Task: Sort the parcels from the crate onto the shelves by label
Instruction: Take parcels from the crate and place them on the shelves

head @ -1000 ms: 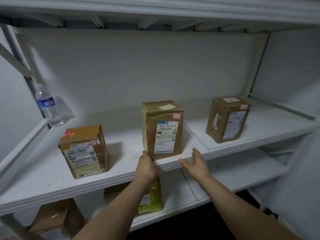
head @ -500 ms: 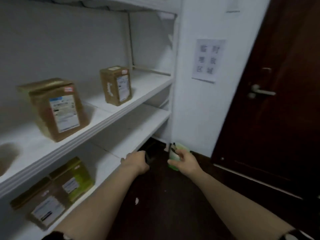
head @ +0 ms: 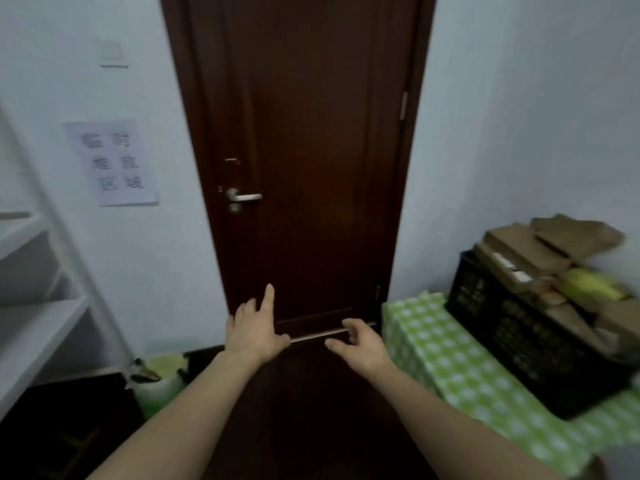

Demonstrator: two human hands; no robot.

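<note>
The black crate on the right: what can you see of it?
The crate is black and looks like plastic, with lattice walls full of small openings. It stands upright on a green-and-white checked cloth, right of the door. It is heaped above its rim with brown cardboard parcels and one yellow-green parcel. The left hand and right hand are apart from it.

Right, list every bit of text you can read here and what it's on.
"临时 / 堆放 / 区域": sign, blurred; the middle line is uncertain.
Labels on the parcels in the crate: too blurred to read.
No other text shows.
</note>
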